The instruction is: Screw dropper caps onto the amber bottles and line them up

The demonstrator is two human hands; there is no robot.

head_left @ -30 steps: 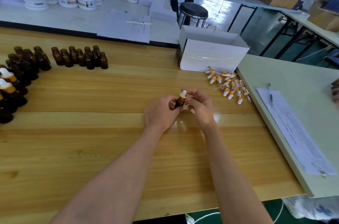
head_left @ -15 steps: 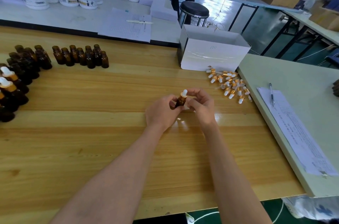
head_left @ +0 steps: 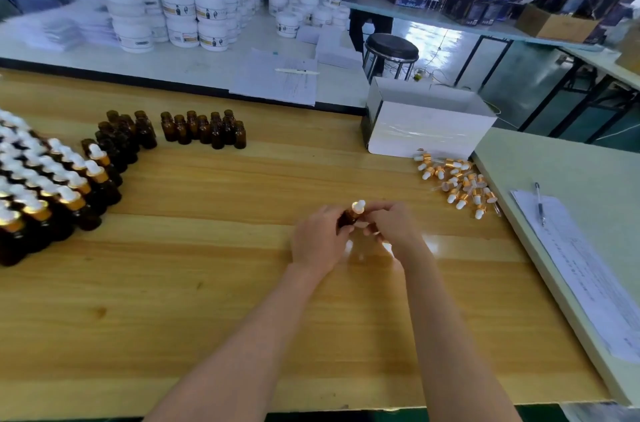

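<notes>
Over the middle of the wooden table (head_left: 207, 283) my left hand (head_left: 317, 240) grips a small amber bottle (head_left: 347, 218), tilted to the right. My right hand (head_left: 393, 226) pinches the bottle's gold and white dropper cap (head_left: 358, 206) with its fingertips. A loose pile of dropper caps (head_left: 457, 184) lies to the right, near the table's edge. At the far left stand rows of capped amber bottles (head_left: 52, 186). Behind those are uncapped amber bottles (head_left: 204, 129) in two clusters.
An open white box (head_left: 429, 131) stands behind the cap pile. A pale green table (head_left: 588, 179) adjoins on the right with papers (head_left: 585, 269) and a pen (head_left: 539, 203). White jars (head_left: 194, 20) and a paper sheet (head_left: 277, 79) sit on the far table.
The view has shifted right and pulled back, so more capped bottles show at the left. My hands stay on the bottle and cap, with the right fingers turned slightly around the cap.
</notes>
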